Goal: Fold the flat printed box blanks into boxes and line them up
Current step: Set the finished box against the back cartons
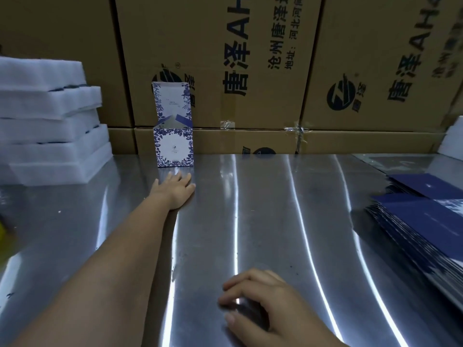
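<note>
— Behind the bench, what stands largest?

— Brown corrugated cardboard cartons (225,71) with black printed characters, stacked into a wall along the far edge of the table.

— And the bench itself?

— One brushed stainless-steel table (275,209), streaked with light reflections, carrying everything below.

— Stock at the sides?

— On the left, a stack of white foam sheets (50,126), its layers stepped and uneven. On the right, a fanned stack of flat dark-blue printed box blanks (421,221), lying well apart from both hands. At the left border sits a yellow blur (5,236); I cannot tell what it is.

— Finished work?

— One folded white cardboard box with blue floral print (174,146). It stands upright on the table near the far edge, just in front of the cartons. Its lid flap points straight up and the two side flaps tilt inward over the open top.

— State of the hands?

— The left hand (175,189) is stretched out on a straight arm, palm down, fingers extended, holding nothing. It lies just before the base of the box; whether the fingertips touch the box I cannot tell. The right hand (260,304) hovers low over the near part of the table, fingers loosely bent, nothing in its grasp.
</note>
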